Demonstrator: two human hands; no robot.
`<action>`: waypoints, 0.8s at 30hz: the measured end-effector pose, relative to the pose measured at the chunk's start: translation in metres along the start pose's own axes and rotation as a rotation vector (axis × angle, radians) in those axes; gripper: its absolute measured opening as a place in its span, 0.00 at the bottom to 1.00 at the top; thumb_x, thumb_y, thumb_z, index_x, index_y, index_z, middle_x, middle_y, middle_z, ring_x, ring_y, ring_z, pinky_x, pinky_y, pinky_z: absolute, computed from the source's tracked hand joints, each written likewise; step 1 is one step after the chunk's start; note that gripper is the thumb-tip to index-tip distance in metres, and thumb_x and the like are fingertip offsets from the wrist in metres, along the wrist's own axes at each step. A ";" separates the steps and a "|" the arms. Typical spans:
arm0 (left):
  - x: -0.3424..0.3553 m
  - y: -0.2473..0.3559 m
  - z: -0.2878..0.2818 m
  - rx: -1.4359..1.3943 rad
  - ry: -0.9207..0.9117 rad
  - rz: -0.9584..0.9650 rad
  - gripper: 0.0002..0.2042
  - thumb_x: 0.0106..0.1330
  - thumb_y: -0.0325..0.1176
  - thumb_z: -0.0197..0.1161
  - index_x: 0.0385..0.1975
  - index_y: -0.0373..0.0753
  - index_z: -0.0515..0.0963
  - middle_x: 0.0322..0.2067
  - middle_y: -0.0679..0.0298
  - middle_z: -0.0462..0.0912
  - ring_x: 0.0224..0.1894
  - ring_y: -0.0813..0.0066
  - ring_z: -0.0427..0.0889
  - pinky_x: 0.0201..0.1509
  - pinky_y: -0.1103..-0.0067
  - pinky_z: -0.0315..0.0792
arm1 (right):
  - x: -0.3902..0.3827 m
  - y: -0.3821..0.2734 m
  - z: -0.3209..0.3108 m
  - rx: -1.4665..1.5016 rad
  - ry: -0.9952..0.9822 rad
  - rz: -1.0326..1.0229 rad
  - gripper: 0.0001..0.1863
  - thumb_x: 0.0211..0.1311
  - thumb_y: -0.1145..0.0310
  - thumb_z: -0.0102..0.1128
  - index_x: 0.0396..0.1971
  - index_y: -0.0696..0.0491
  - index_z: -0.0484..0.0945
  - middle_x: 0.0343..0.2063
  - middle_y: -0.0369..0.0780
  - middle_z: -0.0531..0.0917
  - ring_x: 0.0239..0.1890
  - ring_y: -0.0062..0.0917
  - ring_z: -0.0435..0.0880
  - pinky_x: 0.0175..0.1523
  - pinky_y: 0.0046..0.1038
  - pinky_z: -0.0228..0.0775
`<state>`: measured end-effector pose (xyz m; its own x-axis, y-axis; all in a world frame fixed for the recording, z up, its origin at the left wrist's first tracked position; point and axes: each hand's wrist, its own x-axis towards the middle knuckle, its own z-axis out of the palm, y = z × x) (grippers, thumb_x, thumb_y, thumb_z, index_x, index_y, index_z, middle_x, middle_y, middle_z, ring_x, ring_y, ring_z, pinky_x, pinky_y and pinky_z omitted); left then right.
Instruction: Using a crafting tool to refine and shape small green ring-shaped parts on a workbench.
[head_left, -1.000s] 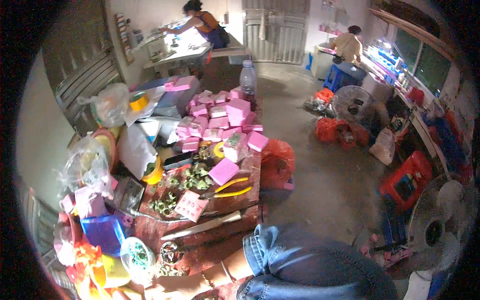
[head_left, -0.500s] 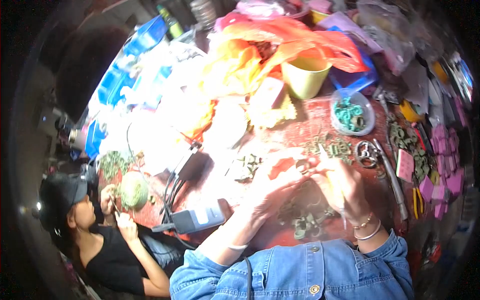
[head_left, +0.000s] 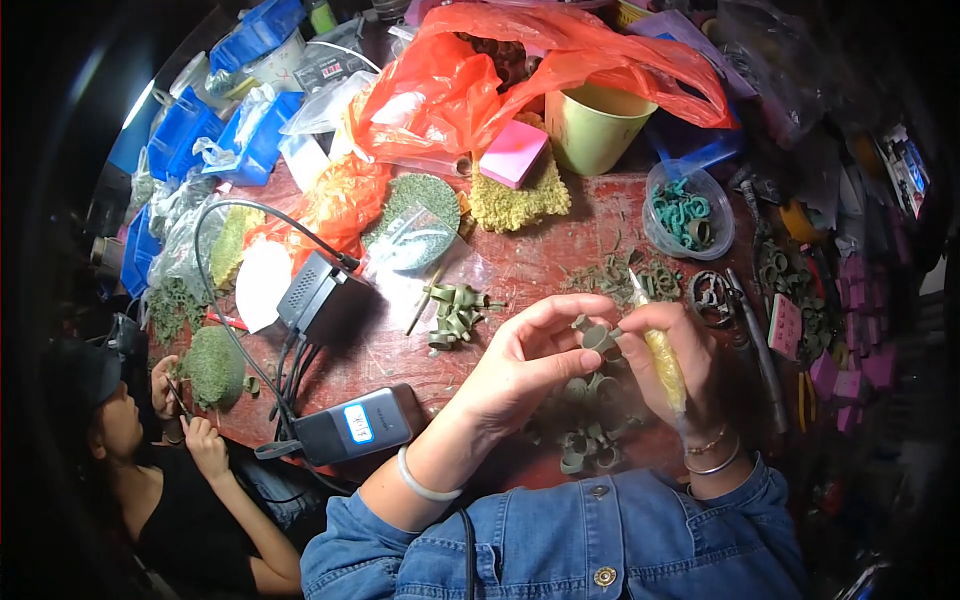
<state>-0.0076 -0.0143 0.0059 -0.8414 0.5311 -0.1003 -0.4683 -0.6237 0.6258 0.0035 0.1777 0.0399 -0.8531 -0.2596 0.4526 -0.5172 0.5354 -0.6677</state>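
Clamping a dull-green ring point(head_left: 597, 337) in the left hand point(head_left: 512, 372), at 12 o'clock from the denim shirt point(head_left: 550, 540). Gripping a yellow-handled pointed tool point(head_left: 664, 362) in the right hand point(head_left: 694, 372), aimed toward 11 o'clock; can't tell about fingertip-on-ring contact. Imo, pinch lightly, turn slowly, mind that tip.

The left hand point(head_left: 510, 375) partly hides a small green ring-shaped piece point(head_left: 597, 338); the lower edge cuts off the denim shirt point(head_left: 550, 540).
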 end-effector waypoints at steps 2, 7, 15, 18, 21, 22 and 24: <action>-0.001 0.000 -0.001 -0.035 0.010 -0.022 0.23 0.61 0.19 0.64 0.58 0.35 0.71 0.48 0.60 0.80 0.51 0.72 0.80 0.59 0.76 0.74 | -0.002 0.002 -0.002 0.046 -0.003 0.058 0.10 0.64 0.72 0.64 0.42 0.57 0.75 0.28 0.40 0.79 0.27 0.26 0.80 0.35 0.27 0.73; -0.003 0.003 0.000 -0.184 0.042 -0.038 0.18 0.61 0.22 0.65 0.52 0.35 0.74 0.47 0.57 0.81 0.55 0.63 0.80 0.60 0.74 0.75 | -0.003 0.009 -0.021 0.386 -0.006 0.089 0.17 0.72 0.58 0.55 0.47 0.58 0.76 0.32 0.36 0.78 0.31 0.15 0.75 0.37 0.18 0.68; -0.003 0.005 -0.002 -0.219 0.107 -0.026 0.18 0.62 0.24 0.67 0.52 0.37 0.75 0.49 0.59 0.80 0.54 0.68 0.79 0.61 0.73 0.73 | -0.001 0.001 -0.013 0.408 0.076 0.081 0.13 0.58 0.76 0.69 0.43 0.58 0.80 0.35 0.41 0.83 0.34 0.21 0.81 0.40 0.20 0.73; -0.003 0.005 0.000 -0.229 0.103 -0.012 0.18 0.62 0.24 0.65 0.52 0.36 0.74 0.48 0.57 0.80 0.52 0.67 0.80 0.59 0.74 0.76 | 0.004 0.000 -0.016 0.294 -0.002 -0.022 0.10 0.55 0.77 0.71 0.38 0.57 0.83 0.30 0.39 0.85 0.31 0.23 0.83 0.37 0.22 0.74; -0.004 0.005 -0.002 -0.200 0.110 -0.031 0.18 0.62 0.26 0.65 0.53 0.36 0.74 0.48 0.56 0.80 0.51 0.67 0.81 0.57 0.75 0.77 | 0.005 -0.001 -0.015 0.228 0.034 -0.057 0.11 0.54 0.78 0.70 0.39 0.56 0.83 0.31 0.39 0.84 0.31 0.23 0.82 0.37 0.23 0.74; -0.003 0.006 -0.002 -0.220 0.073 -0.039 0.18 0.63 0.26 0.66 0.53 0.36 0.74 0.48 0.58 0.81 0.52 0.68 0.80 0.58 0.74 0.75 | 0.005 -0.004 -0.014 0.146 0.077 -0.058 0.11 0.54 0.78 0.70 0.39 0.56 0.84 0.31 0.39 0.84 0.32 0.24 0.83 0.37 0.23 0.75; -0.004 0.007 -0.003 -0.240 0.034 -0.046 0.18 0.64 0.26 0.66 0.53 0.36 0.74 0.48 0.59 0.81 0.52 0.69 0.80 0.60 0.73 0.73 | 0.005 -0.005 -0.014 0.063 0.121 -0.060 0.12 0.53 0.79 0.70 0.39 0.56 0.84 0.31 0.39 0.85 0.32 0.24 0.83 0.36 0.23 0.75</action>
<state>-0.0082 -0.0227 0.0081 -0.8241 0.5453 -0.1533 -0.5539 -0.7195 0.4189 0.0031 0.1852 0.0541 -0.8079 -0.1892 0.5582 -0.5738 0.4689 -0.6715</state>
